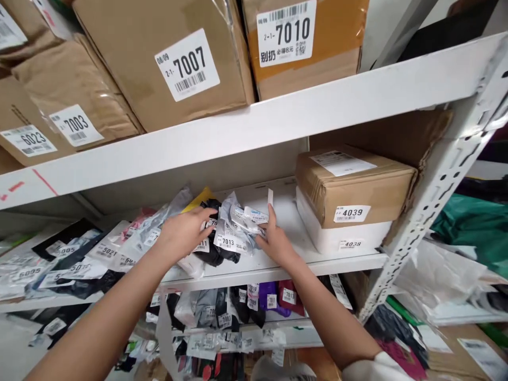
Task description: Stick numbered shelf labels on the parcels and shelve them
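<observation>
My left hand (186, 233) reaches onto the middle shelf, its fingers apart against a black plastic parcel (212, 255) in a row of labelled bags. Beside it lies a grey plastic parcel marked 7013 (228, 241). To its right, my right hand (275, 241) pinches the edge of a small clear-and-white plastic packet (248, 217) between thumb and fingers. A narrow white paper strip (270, 197) sticks up at the right index fingertip. How far the right fingers reach behind the packet is hidden.
Cardboard boxes marked 7007 (186, 63) and 7010 (286, 32) stand on the upper shelf (254, 129) close overhead. A brown box (357, 185) sits on a white box (345, 233) at right, near a perforated upright (436, 211). Bagged parcels (222, 307) fill the shelf below.
</observation>
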The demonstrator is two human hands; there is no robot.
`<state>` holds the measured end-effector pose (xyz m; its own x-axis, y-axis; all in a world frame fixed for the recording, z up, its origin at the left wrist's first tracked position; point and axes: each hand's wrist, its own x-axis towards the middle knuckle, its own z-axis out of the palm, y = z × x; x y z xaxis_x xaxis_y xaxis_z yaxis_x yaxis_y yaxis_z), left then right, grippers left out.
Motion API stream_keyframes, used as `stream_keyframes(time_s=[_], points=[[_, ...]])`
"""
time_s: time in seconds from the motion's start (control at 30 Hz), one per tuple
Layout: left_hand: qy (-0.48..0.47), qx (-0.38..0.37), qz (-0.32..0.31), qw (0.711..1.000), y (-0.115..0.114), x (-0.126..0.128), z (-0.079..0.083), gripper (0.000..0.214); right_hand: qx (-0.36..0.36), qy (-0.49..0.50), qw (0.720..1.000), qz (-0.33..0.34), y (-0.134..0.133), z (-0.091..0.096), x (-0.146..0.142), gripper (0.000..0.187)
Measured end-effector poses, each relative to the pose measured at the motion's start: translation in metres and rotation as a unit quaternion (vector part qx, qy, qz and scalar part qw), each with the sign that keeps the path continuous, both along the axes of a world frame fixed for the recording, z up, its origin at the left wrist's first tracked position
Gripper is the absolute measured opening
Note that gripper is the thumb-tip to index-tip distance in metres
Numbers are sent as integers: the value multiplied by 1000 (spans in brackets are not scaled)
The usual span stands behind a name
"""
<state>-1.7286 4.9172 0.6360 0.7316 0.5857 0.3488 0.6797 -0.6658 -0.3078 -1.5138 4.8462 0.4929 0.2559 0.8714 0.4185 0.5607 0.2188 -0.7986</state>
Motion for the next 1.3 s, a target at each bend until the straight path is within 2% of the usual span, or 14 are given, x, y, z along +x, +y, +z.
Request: stream_keyframes(time_s=[0.07,0.2,0.37,0.43,0.5,0.6,0.7,0.8,0.9,0.97,1.07,1.13,1.2,1.3], points=[[41,17,-39,998,13,7,1,41,11,13,1000,4,0,-3,0,98],[99,3,-114,988,33,10,-3,18,17,53,998,0,0,-6,2,99],[140,-99,-197,965,39,-1,-6,10,26,72,997,18,2,-10,6,103],[150,-120,-200,961,36,-4,-5,10,23,64,997,23,3,-12,7,105],[144,-118,-177,966,33,-2,-5,14,15,54,998,21,3,-13,7,108],[103,-110,-146,978,32,5,-5,29,8,58,998,33,3,-13,8,116],[129,-98,-177,971,34,11,-6,35,7,98,994,49,2,-13,9,120],[165,-95,-206,960,37,11,-8,25,55,145,988,11,3,-15,7,99],[170,-93,-194,962,37,7,-11,21,155,197,966,-59,4,-10,-1,53],[176,-74,-194,962,37,5,-14,18,183,267,945,-44,6,-3,-10,32],[183,-59,-219,957,40,2,-19,19,118,387,912,64,14,8,-27,34],[172,-64,-218,959,42,1,-22,16,72,414,903,92,22,11,-37,36],[154,-56,-176,971,43,-1,-25,13,50,393,915,73,31,10,-45,32],[134,-25,-120,983,45,-5,-30,21,12,314,949,37,40,6,-50,19]])
